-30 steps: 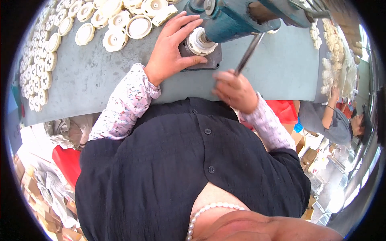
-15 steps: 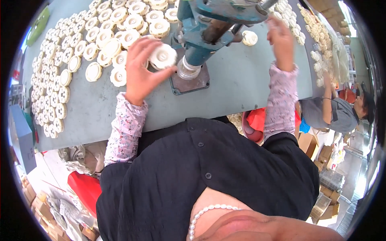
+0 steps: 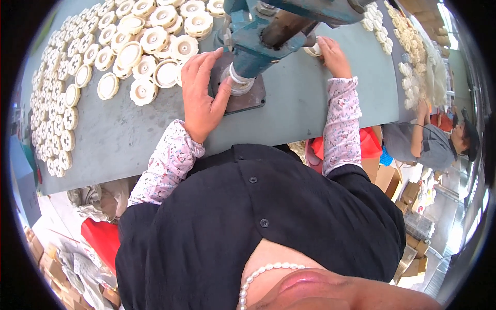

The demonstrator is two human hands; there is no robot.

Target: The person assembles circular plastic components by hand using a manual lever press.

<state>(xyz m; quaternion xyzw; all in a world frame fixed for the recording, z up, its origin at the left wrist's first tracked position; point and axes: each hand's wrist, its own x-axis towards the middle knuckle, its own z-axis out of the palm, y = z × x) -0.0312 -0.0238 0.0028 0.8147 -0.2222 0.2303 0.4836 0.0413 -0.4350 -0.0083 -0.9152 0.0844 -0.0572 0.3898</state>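
My left hand (image 3: 203,98) is at the left of a teal bench press (image 3: 253,57), its thumb spread away from the fingers. The thumb tip touches a white round plastic part (image 3: 241,86) that sits under the press head on a dark metal base plate (image 3: 252,103). The fingertips reach the far left of that plate. To the right of the press, my right hand (image 3: 336,58) has its fingers closed on another white round plastic part (image 3: 313,50), which lies on the table and is partly hidden by the press and the fingers.
Many cream round parts (image 3: 155,40) cover the left of the grey table (image 3: 299,98), some stacked. More lie in rows at the far right (image 3: 380,31). Another person (image 3: 434,142) works at the right. Cardboard boxes (image 3: 387,181) stand below the table edge.
My right hand has come down and left from beside the press lever to the white part on the table. My left hand has moved right to the press; the round part it held no longer shows there.
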